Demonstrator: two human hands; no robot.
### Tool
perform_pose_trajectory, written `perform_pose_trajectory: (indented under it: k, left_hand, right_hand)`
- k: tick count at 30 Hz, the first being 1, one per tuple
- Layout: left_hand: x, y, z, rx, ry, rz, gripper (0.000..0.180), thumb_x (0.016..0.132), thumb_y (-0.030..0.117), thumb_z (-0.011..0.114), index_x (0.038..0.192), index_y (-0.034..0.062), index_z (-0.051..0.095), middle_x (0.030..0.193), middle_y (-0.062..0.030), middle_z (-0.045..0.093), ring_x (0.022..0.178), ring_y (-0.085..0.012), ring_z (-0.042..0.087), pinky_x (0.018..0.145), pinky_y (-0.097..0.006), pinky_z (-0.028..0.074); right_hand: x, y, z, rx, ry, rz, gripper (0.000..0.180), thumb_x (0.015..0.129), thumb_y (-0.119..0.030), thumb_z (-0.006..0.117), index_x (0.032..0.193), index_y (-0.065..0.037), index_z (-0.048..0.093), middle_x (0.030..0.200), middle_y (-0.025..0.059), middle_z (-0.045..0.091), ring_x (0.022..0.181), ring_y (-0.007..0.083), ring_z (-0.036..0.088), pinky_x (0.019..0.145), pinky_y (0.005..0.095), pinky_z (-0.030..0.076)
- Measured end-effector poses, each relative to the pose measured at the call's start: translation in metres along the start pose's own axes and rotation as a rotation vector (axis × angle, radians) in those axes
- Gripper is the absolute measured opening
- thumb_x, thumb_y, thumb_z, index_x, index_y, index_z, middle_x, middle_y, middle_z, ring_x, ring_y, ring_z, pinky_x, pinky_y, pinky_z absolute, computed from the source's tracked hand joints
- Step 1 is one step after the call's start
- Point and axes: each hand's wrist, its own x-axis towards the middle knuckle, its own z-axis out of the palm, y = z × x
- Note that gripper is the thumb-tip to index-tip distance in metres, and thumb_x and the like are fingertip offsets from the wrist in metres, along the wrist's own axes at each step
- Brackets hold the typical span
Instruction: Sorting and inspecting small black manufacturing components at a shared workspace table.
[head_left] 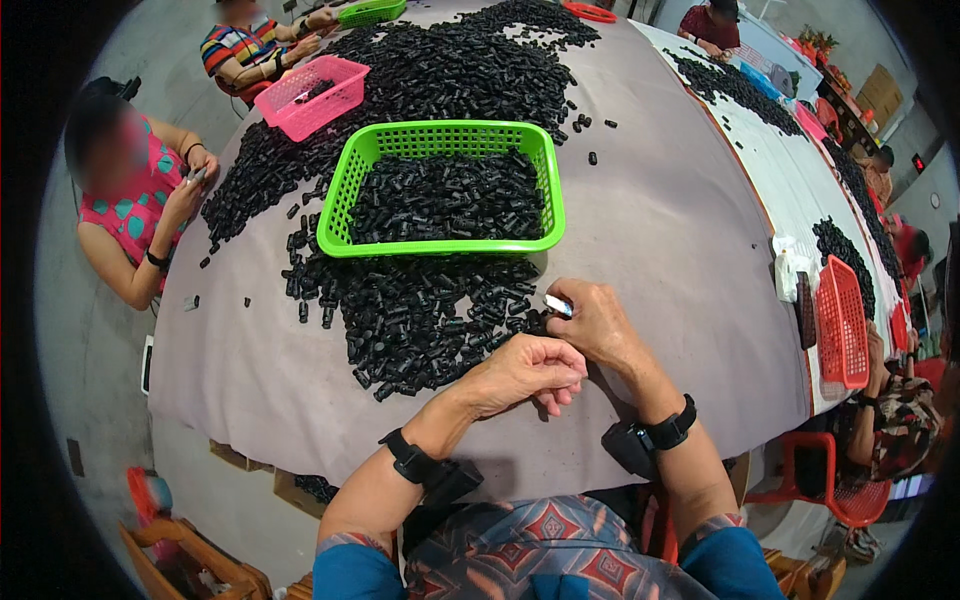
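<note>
My right hand (pixel 592 322) rests on the grey table cover (pixel 660 230) and grips a small silver tool (pixel 558 305) at the edge of a pile of small black plastic parts (pixel 415 315). My left hand (pixel 528 372) lies just below it with fingers curled shut; whether it holds a part is hidden. A green basket (pixel 352 185) filled with black parts stands just beyond the pile.
A pink basket (pixel 312 95) sits at the far left among a long heap of black parts (pixel 440 60). Other people sit at the left edge and far end. A red basket (pixel 842 322) stands on the neighbouring table to the right.
</note>
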Motion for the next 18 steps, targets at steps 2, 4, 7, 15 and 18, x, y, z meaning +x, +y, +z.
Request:
perform_pose_trajectory:
  k: [2, 4, 7, 15, 18]
  left_hand:
    - [0.000, 0.002, 0.001, -0.007, 0.010, -0.002, 0.014, 0.087, 0.011, 0.060, 0.097, -0.0006, 0.059, 0.077, -0.0058, 0.061, 0.066, -0.0110, 0.061, 0.056, -0.025, 0.055]
    - [0.000, 0.003, 0.002, -0.013, 0.015, -0.004, 0.015, 0.087, 0.010, 0.060, 0.097, -0.0010, 0.059, 0.077, -0.0060, 0.061, 0.066, -0.0111, 0.061, 0.057, -0.026, 0.055]
    - [0.001, 0.003, 0.000, -0.023, 0.085, 0.053, 0.014, 0.087, 0.009, 0.059, 0.097, -0.0009, 0.059, 0.078, -0.0057, 0.061, 0.066, -0.0108, 0.061, 0.057, -0.026, 0.055]
    - [0.005, 0.000, -0.009, -0.254, 0.357, 0.322, 0.018, 0.092, 0.016, 0.053, 0.104, 0.0023, 0.053, 0.082, -0.0055, 0.059, 0.069, -0.0111, 0.061, 0.059, -0.027, 0.057]
    - [0.004, 0.003, -0.006, -0.318, 0.292, 0.277, 0.020, 0.093, 0.019, 0.052, 0.102, 0.0012, 0.054, 0.082, -0.0065, 0.059, 0.067, -0.0118, 0.061, 0.056, -0.027, 0.057]
  right_hand:
    - [-0.001, 0.000, 0.000, 0.008, -0.007, -0.007, 0.022, 0.066, -0.009, 0.063, 0.086, 0.001, 0.062, 0.073, 0.0184, 0.061, 0.064, 0.0319, 0.059, 0.061, 0.0382, 0.047]
    - [-0.002, 0.004, 0.001, 0.014, -0.011, -0.011, 0.023, 0.065, -0.009, 0.062, 0.085, 0.001, 0.062, 0.074, 0.0206, 0.060, 0.067, 0.0377, 0.059, 0.064, 0.0406, 0.048]
    - [-0.001, 0.014, 0.002, 0.067, 0.069, -0.036, 0.017, 0.067, -0.008, 0.062, 0.082, 0.001, 0.061, 0.067, 0.0127, 0.060, 0.061, 0.0259, 0.059, 0.059, 0.0341, 0.047]
    - [-0.005, -0.001, -0.013, 0.882, -0.071, 0.129, 0.009, 0.073, -0.005, 0.063, 0.081, -0.005, 0.059, 0.070, -0.0061, 0.052, 0.064, 0.0032, 0.047, 0.056, 0.0204, 0.040]
    - [-0.007, -0.004, -0.017, 0.712, -0.107, -0.009, 0.014, 0.073, -0.006, 0.065, 0.085, -0.004, 0.058, 0.071, -0.0055, 0.053, 0.065, 0.0036, 0.048, 0.057, 0.0208, 0.042]
